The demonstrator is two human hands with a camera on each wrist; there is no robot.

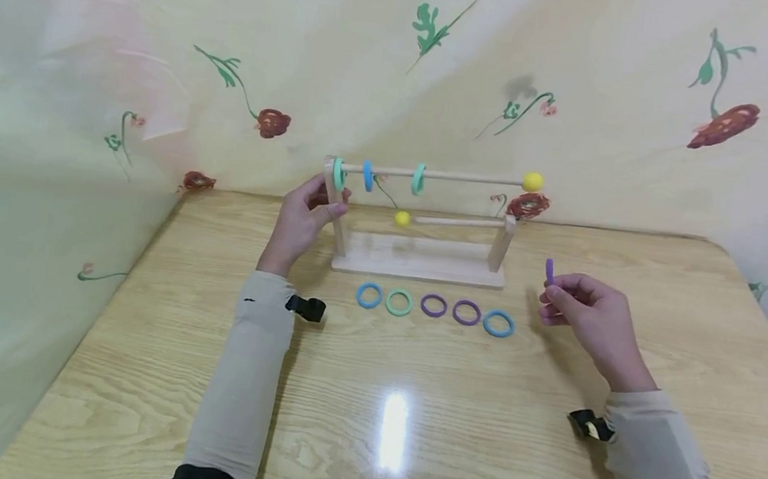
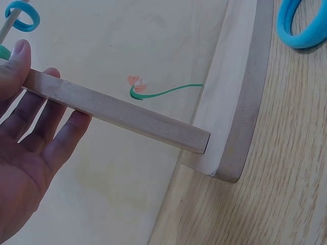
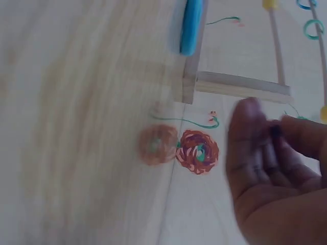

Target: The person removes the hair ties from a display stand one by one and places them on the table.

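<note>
My left hand point(image 1: 299, 220) grips the tall left post point(image 2: 117, 109) of a wooden ring rack point(image 1: 416, 268), thumb on one side and fingers behind. The rack's long upper rod point(image 1: 466, 178) ends in a yellow ball point(image 1: 532, 182) and carries a green ring point(image 1: 339, 174) by the post, a blue ring point(image 1: 368, 176) and another green ring point(image 1: 418, 179). A shorter lower rod point(image 1: 458, 222) has no ring on it. To the right of the rack, my right hand point(image 1: 588, 315) pinches a purple ring point(image 1: 550, 272), held edge-on above the table; fingers mostly hide it in the right wrist view.
In front of the rack base lie several loose rings in a row: a blue one point(image 1: 368, 307), a green one point(image 1: 398, 314), two purple and a blue one point(image 1: 498, 334) at the right. Behind the table point(image 1: 311, 418) hangs a flowered cloth point(image 1: 346, 58).
</note>
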